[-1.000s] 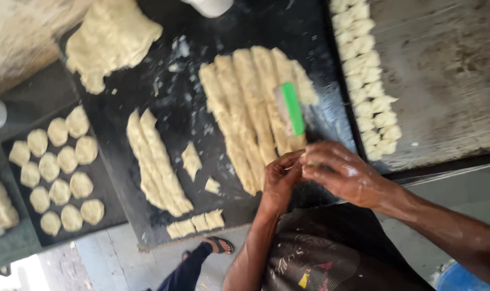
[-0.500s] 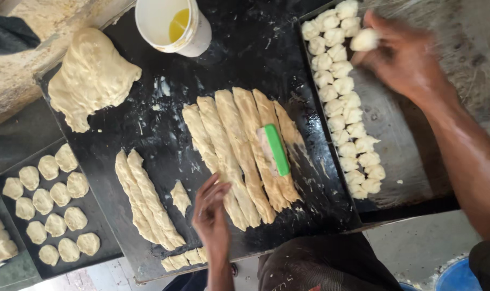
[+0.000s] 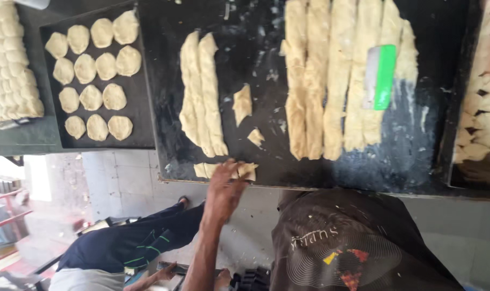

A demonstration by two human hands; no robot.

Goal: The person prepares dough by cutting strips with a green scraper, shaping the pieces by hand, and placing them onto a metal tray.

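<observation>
My left hand (image 3: 223, 188) reaches over the near edge of a black, floury work board (image 3: 428, 145). Its spread fingers rest on a short row of small cut dough pieces (image 3: 248, 170); I see nothing gripped. Just beyond lie two long dough strips (image 3: 201, 91) and two loose scraps (image 3: 243, 102). Further right, several long dough strips (image 3: 336, 81) lie side by side, with a green-handled scraper (image 3: 382, 75) on top of them. My right hand is out of view.
A black tray (image 3: 145, 124) on the left holds several flattened dough rounds (image 3: 94, 97). More dough pieces fill the far left (image 3: 7, 70) and a tray at the right edge (image 3: 479, 118). Another person in dark blue clothes (image 3: 131, 242) is below the table.
The view has swung right and closer. My left hand slid to the small cut pieces at the board's near edge. My right hand, earlier over the right tray with a dough piece, has left the view.
</observation>
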